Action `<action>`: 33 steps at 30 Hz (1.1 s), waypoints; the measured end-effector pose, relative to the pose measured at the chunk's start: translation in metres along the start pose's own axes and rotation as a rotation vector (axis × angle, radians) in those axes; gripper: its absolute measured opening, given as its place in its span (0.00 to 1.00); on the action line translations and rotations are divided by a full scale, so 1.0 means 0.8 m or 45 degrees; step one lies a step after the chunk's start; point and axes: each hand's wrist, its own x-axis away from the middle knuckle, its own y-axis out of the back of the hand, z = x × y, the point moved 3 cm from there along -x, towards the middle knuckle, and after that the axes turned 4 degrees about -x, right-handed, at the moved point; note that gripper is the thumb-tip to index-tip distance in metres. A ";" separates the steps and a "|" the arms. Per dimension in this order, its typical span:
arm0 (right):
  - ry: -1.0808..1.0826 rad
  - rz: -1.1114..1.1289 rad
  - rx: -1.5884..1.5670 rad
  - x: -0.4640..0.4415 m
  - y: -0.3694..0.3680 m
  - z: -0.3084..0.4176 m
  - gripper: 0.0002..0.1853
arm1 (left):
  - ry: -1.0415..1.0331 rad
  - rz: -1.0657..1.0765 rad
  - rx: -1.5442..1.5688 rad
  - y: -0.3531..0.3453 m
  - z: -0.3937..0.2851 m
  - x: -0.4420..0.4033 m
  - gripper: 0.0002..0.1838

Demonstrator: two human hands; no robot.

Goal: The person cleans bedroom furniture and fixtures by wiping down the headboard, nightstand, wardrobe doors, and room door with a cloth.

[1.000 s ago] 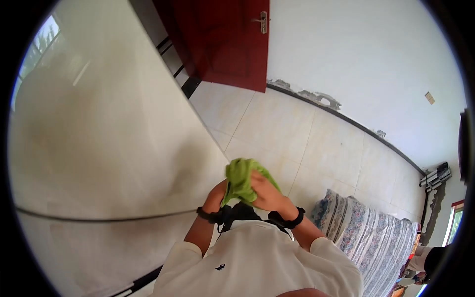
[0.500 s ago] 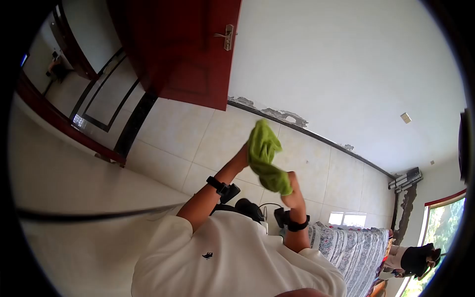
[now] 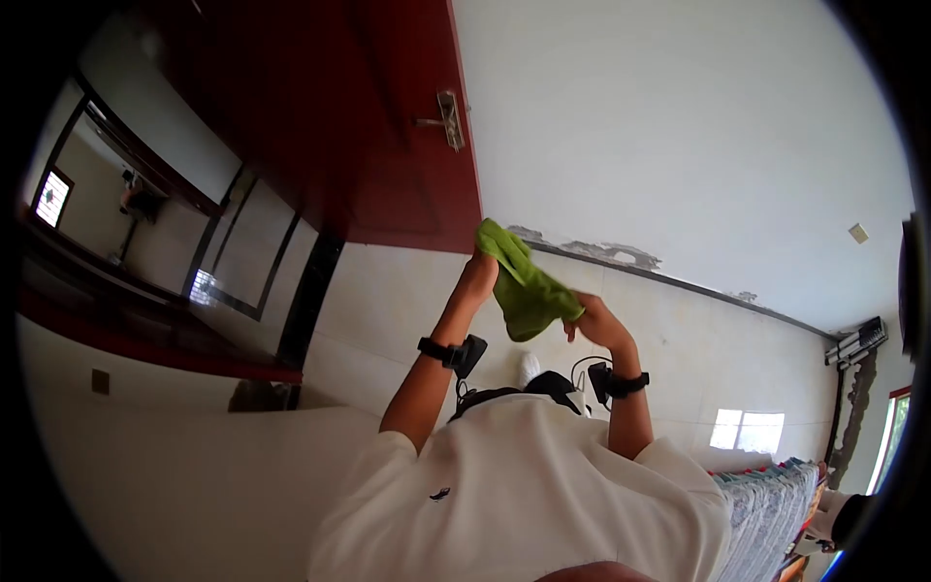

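Observation:
A green cloth [image 3: 529, 296] is stretched at a slant between my two hands, above the tiled floor. My left hand [image 3: 476, 275] holds its upper left end; the fabric covers most of those fingers. At the lower right corner, my right hand [image 3: 603, 322] grips the cloth between thumb and fingers, with some other fingers loosely bent below. The cloth's middle hangs in folds. Each wrist wears a black strap with a dark box on it.
A red door [image 3: 369, 126] with a metal handle [image 3: 449, 121] stands open ahead, beside a hallway on the left. The white wall [image 3: 669, 116] has peeling plaster along its base. A bed with patterned cover [image 3: 771, 509] and another person [image 3: 839, 519] are at lower right.
My view has turned and moved toward the door, so the bed and the other person sit farther right and lower. The cloth has opened out flatter between my hands, still held by both.

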 end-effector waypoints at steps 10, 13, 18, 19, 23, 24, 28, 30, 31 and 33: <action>0.115 -0.505 -0.961 -0.274 0.028 -0.032 0.25 | -0.482 -0.259 0.268 0.071 -0.117 -0.103 0.35; 0.144 -0.400 -1.116 -0.364 0.021 -0.016 0.25 | -0.794 -0.204 0.133 0.111 -0.141 -0.145 0.34; 0.636 -0.434 -0.738 -0.519 0.034 0.127 0.34 | -1.418 -0.324 -0.680 0.200 -0.239 -0.206 0.43; 0.768 -0.507 -0.522 -0.550 0.044 0.173 0.37 | -1.376 -0.411 -0.839 0.225 -0.256 -0.232 0.48; 1.334 -0.981 0.533 -0.598 0.041 0.381 0.41 | -1.901 -0.803 -1.006 0.280 -0.426 -0.246 0.42; 1.431 -0.985 0.555 -0.612 0.048 0.415 0.40 | -1.906 -0.817 -0.997 0.289 -0.461 -0.246 0.42; 1.392 -0.882 0.383 -0.660 0.087 0.514 0.36 | -2.031 -0.908 -0.999 0.313 -0.543 -0.258 0.33; 1.341 -0.789 0.313 -0.669 0.084 0.539 0.33 | -1.974 -0.855 -0.941 0.328 -0.570 -0.287 0.30; 1.270 -0.715 0.216 -0.674 0.082 0.546 0.30 | -1.984 -0.833 -0.998 0.333 -0.579 -0.302 0.28; 1.289 -0.744 0.278 -0.687 0.084 0.539 0.28 | -2.010 -0.953 -1.128 0.338 -0.577 -0.323 0.28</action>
